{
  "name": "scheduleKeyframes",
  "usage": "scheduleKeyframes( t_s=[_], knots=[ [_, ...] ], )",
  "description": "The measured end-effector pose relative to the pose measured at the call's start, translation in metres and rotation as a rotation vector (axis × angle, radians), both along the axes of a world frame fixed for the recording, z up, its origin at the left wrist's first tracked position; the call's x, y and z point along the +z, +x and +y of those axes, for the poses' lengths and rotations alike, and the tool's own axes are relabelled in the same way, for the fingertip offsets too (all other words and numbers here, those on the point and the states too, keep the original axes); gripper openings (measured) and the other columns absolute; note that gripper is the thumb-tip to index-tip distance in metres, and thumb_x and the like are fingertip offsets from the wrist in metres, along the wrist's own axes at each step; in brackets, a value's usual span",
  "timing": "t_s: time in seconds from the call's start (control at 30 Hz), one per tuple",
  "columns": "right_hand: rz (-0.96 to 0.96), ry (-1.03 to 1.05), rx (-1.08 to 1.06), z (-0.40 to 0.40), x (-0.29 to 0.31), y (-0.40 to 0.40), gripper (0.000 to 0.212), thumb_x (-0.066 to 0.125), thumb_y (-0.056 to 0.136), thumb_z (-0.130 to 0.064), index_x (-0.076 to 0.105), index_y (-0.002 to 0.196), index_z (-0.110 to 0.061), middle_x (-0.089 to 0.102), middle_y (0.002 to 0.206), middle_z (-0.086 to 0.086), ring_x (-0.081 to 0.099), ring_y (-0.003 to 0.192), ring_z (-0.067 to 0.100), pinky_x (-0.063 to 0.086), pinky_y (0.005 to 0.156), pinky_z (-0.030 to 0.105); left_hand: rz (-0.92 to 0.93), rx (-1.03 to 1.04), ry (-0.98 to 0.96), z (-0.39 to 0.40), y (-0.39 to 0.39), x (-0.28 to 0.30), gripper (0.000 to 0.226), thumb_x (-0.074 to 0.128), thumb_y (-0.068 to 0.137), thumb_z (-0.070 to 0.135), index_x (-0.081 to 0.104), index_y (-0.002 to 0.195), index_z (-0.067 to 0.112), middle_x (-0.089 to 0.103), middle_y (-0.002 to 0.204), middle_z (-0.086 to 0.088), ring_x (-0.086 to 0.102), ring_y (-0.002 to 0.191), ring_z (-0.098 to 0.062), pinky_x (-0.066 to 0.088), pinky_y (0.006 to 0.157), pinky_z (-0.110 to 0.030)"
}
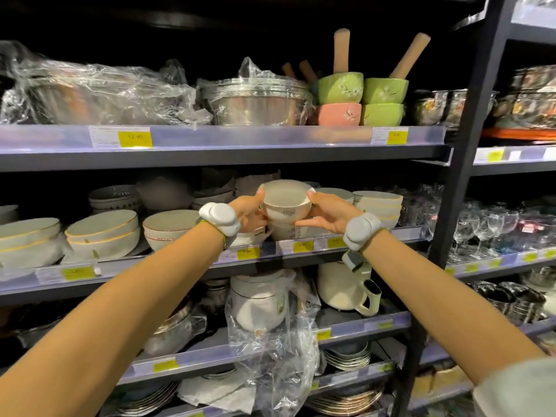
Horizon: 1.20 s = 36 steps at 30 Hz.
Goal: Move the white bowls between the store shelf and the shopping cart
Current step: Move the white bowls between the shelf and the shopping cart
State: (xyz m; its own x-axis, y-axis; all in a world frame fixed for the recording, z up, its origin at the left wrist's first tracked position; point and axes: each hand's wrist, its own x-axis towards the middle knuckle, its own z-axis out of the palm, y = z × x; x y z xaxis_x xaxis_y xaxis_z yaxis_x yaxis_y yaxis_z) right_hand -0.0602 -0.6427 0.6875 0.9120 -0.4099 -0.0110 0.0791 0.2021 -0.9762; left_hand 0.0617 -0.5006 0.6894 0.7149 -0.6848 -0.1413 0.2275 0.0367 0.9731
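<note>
A white bowl (285,203) with a small dark mark on its side is held up in front of the middle store shelf (180,266). My left hand (251,213) grips its left side and my right hand (326,212) grips its right side, thumbs at the rim. Directly beneath it another white bowl (285,233) stands on the shelf, mostly hidden by my hands. More white bowls (377,204) are stacked to the right. The shopping cart is out of view.
Gold-rimmed white dishes (102,233) sit at the left of the same shelf. Green and pink bowls (361,97) and wrapped metal pots (255,100) fill the shelf above. Glasses (481,230) stand right of a dark upright post (463,145). Kettles (343,287) and plates are below.
</note>
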Motion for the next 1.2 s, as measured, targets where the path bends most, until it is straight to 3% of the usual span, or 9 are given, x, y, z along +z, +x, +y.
scheduleKeyframes(
  t_s=[0.1,0.23,0.37,0.5,0.7,0.93,1.03,1.13,1.2],
  knots=[
    [0.027,-0.013,-0.04,-0.004,0.002,0.007,0.042,0.039,0.102,-0.023,0.038,0.141,-0.005,0.047,0.141,0.019,0.049,0.127,0.037,0.054,0.084,0.05,-0.009,0.044,-0.003,-0.008,0.007,0.001,0.04,0.041,0.098,0.042,0.054,0.088,0.006,0.056,0.082,-0.009,0.054,0.072,-0.019,0.048,0.075,-0.032],
    [0.06,-0.007,-0.062,-0.007,0.0,0.017,0.037,0.041,0.102,-0.021,0.042,0.135,-0.004,0.048,0.138,0.024,0.05,0.126,0.039,0.057,0.075,0.049,0.019,0.048,-0.01,-0.01,0.011,0.001,0.022,0.044,0.1,0.024,0.053,0.093,0.004,0.057,0.104,-0.006,0.056,0.073,-0.017,0.05,0.073,-0.033],
    [0.08,-0.009,-0.067,-0.01,0.0,0.024,0.033,0.043,0.101,-0.02,0.043,0.129,-0.003,0.049,0.136,0.026,0.051,0.124,0.04,0.059,0.07,0.047,-0.003,0.037,0.036,-0.013,0.021,0.002,0.014,0.049,0.094,0.007,0.055,0.082,0.004,0.057,0.086,-0.012,0.057,0.079,-0.021,0.05,0.089,-0.032],
    [0.093,-0.018,-0.108,-0.013,0.004,0.027,0.037,0.045,0.1,-0.02,0.042,0.133,-0.002,0.049,0.136,0.024,0.051,0.123,0.038,0.058,0.066,0.044,-0.02,0.037,0.075,-0.016,0.026,0.004,0.019,0.043,0.094,0.002,0.053,0.078,0.005,0.048,0.073,-0.009,0.051,0.07,-0.018,0.047,0.085,-0.029],
    [0.094,-0.015,-0.095,-0.008,0.01,0.034,0.035,0.046,0.1,-0.021,0.045,0.13,-0.003,0.051,0.134,0.022,0.052,0.122,0.037,0.058,0.066,0.044,0.02,0.009,0.043,-0.005,0.027,0.011,0.017,0.043,0.095,0.004,0.055,0.084,0.003,0.063,0.075,-0.009,0.058,0.079,-0.018,0.046,0.094,-0.033],
    [0.105,-0.075,-0.047,0.012,0.011,0.046,0.033,0.047,0.099,-0.022,0.048,0.124,0.0,0.054,0.129,0.024,0.056,0.118,0.037,0.06,0.072,0.044,0.016,0.081,0.067,0.02,0.036,0.01,0.018,0.043,0.098,0.013,0.056,0.089,0.005,0.061,0.088,-0.009,0.059,0.082,-0.019,0.051,0.081,-0.031],
    [0.114,-0.127,-0.05,0.022,0.007,0.056,0.029,0.048,0.099,-0.023,0.051,0.118,-0.001,0.054,0.13,0.023,0.057,0.117,0.037,0.056,0.082,0.045,-0.055,0.192,0.107,0.027,0.044,0.004,0.022,0.039,0.101,0.018,0.055,0.09,0.006,0.055,0.08,-0.009,0.053,0.072,-0.017,0.048,0.077,-0.028],
    [0.112,-0.136,-0.09,0.026,0.004,0.063,0.032,0.045,0.1,-0.02,0.05,0.122,0.003,0.054,0.131,0.024,0.057,0.118,0.037,0.055,0.084,0.048,-0.294,0.283,0.268,0.028,0.051,0.001,0.038,0.037,0.101,0.031,0.06,0.105,0.001,0.061,0.101,-0.016,0.057,0.094,-0.027,0.046,0.088,-0.033],
    [0.132,-0.159,-0.099,0.031,0.004,0.067,0.037,0.044,0.101,-0.021,0.048,0.13,0.002,0.057,0.129,0.024,0.058,0.117,0.038,0.054,0.085,0.048,-0.368,0.33,0.318,0.033,0.054,0.0,0.042,0.034,0.101,0.032,0.059,0.089,0.001,0.06,0.101,-0.018,0.057,0.098,-0.03,0.048,0.097,-0.037]
  ],
)
